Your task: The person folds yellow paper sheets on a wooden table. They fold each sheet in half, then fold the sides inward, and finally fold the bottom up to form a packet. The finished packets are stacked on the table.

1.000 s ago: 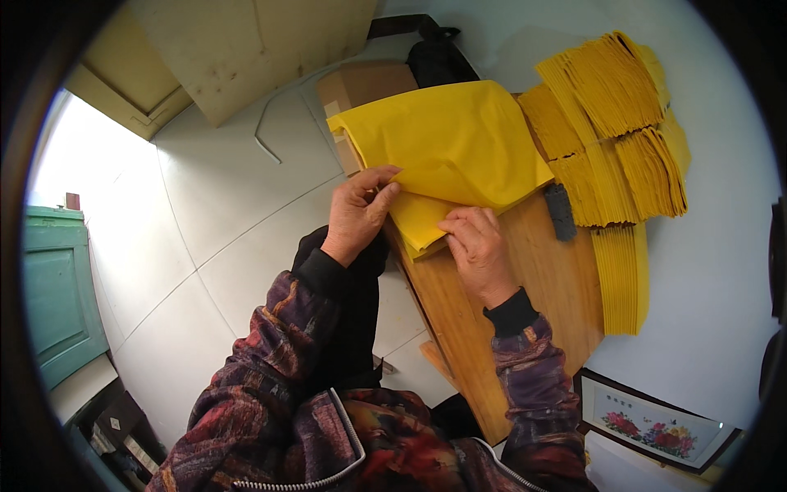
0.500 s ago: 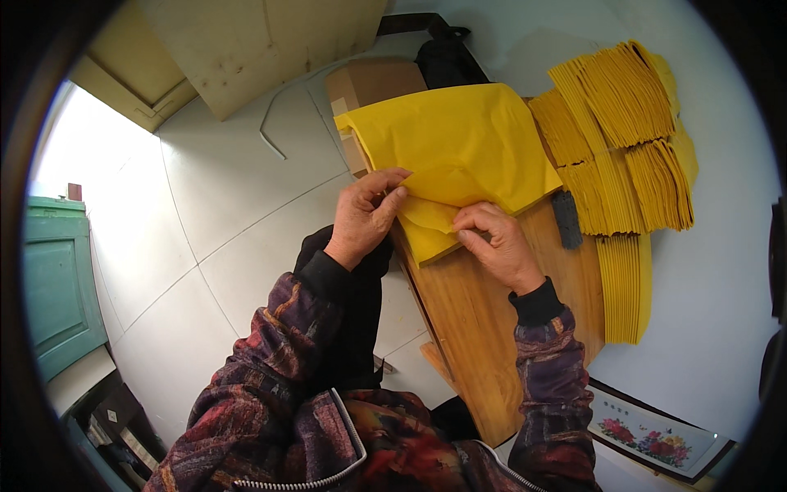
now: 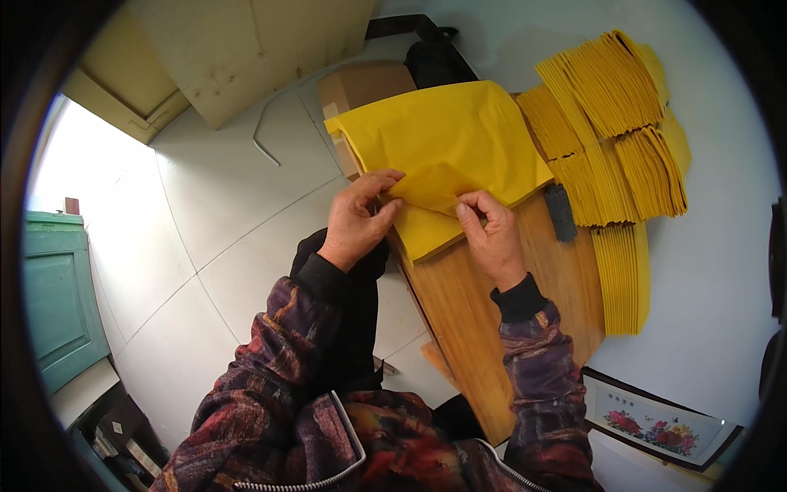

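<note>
Both hands, left hand (image 3: 354,220) and right hand (image 3: 492,238), pinched the yellow paper sheet (image 3: 447,156) near the wooden board (image 3: 492,328) edge; the right hand had crept left since earlier.

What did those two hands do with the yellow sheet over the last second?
The right hand slid up from the sheet's near edge and now pinches a lifted fold of the yellow paper sheet. The left hand stayed gripping the sheet's left corner. The fanned yellow stacks, dark block and wooden board kept their places.

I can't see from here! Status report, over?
Left hand and right hand pinching the yellow paper fold. Paper on wooden board. Nothing blocking.
</note>
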`<state>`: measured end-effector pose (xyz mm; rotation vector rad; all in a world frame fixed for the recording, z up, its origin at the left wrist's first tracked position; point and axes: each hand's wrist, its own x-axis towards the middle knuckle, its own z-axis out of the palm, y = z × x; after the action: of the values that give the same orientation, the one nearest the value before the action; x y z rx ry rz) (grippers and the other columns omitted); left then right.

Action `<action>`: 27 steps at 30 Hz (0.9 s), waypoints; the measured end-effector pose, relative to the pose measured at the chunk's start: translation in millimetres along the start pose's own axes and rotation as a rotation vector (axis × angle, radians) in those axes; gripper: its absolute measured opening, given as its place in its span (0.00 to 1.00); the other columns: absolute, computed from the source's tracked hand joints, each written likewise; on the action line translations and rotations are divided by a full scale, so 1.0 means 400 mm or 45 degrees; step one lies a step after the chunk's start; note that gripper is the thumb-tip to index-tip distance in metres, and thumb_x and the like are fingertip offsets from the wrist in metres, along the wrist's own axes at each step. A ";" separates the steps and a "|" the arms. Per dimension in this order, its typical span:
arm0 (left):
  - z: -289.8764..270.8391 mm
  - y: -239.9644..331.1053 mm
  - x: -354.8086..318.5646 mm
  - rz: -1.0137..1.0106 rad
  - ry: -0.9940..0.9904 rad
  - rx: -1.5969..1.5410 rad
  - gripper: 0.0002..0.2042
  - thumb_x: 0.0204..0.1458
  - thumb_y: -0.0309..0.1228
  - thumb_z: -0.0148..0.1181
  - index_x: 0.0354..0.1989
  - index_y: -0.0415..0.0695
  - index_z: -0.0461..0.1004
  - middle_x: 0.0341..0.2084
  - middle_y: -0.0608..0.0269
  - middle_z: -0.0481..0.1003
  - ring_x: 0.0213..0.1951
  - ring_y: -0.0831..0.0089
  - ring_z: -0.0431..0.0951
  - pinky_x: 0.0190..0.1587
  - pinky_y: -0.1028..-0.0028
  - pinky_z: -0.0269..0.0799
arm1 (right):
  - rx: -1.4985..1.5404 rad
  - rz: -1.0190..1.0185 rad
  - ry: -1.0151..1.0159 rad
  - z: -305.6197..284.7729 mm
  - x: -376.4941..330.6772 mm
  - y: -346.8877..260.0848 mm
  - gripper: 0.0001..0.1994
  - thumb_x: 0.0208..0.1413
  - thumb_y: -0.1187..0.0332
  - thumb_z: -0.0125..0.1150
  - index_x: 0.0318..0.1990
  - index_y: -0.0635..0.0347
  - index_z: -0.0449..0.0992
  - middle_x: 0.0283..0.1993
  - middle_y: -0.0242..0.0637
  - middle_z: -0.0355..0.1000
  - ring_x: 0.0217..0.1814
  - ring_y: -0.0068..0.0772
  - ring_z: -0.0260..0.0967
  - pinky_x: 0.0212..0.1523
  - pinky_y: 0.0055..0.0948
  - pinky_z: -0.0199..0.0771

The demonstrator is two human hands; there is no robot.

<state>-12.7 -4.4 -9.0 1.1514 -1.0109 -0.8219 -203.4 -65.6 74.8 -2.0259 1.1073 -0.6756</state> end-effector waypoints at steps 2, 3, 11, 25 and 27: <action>-0.002 -0.002 0.003 -0.137 0.015 0.072 0.10 0.49 0.21 0.60 0.42 0.36 0.75 0.39 0.61 0.78 0.34 0.76 0.75 0.38 0.78 0.71 | -0.185 -0.194 0.173 0.002 -0.005 -0.004 0.05 0.54 0.75 0.58 0.38 0.65 0.72 0.34 0.42 0.71 0.36 0.40 0.68 0.38 0.32 0.69; -0.003 -0.001 0.003 -0.062 0.023 0.086 0.10 0.50 0.21 0.60 0.42 0.37 0.75 0.38 0.61 0.78 0.33 0.76 0.74 0.38 0.78 0.70 | -0.332 -0.322 0.266 0.000 -0.016 -0.007 0.06 0.53 0.76 0.59 0.38 0.64 0.73 0.35 0.42 0.70 0.37 0.42 0.68 0.39 0.33 0.69; 0.002 0.010 0.005 -0.088 0.079 0.047 0.08 0.54 0.23 0.59 0.41 0.36 0.76 0.34 0.61 0.79 0.31 0.78 0.74 0.38 0.79 0.70 | -0.634 -0.471 -0.126 0.020 -0.077 -0.010 0.13 0.45 0.78 0.64 0.41 0.61 0.75 0.43 0.37 0.69 0.46 0.44 0.65 0.46 0.37 0.70; -0.003 0.009 0.006 -0.066 0.038 0.041 0.08 0.56 0.25 0.58 0.42 0.36 0.76 0.36 0.61 0.78 0.33 0.78 0.73 0.39 0.78 0.70 | -0.344 -0.371 -0.207 -0.004 -0.028 0.003 0.05 0.47 0.81 0.61 0.32 0.62 0.73 0.37 0.38 0.72 0.41 0.42 0.68 0.42 0.33 0.69; -0.002 0.009 0.006 -0.072 0.046 0.029 0.07 0.55 0.24 0.58 0.41 0.36 0.76 0.35 0.60 0.79 0.32 0.77 0.74 0.39 0.78 0.71 | -0.315 -0.323 -0.223 -0.007 -0.027 0.003 0.04 0.48 0.80 0.60 0.32 0.63 0.73 0.37 0.39 0.72 0.42 0.42 0.68 0.43 0.33 0.69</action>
<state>-11.3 -5.5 -5.1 1.2150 -0.9642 -0.8333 -211.2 -57.8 74.3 -2.4143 0.8745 -0.4901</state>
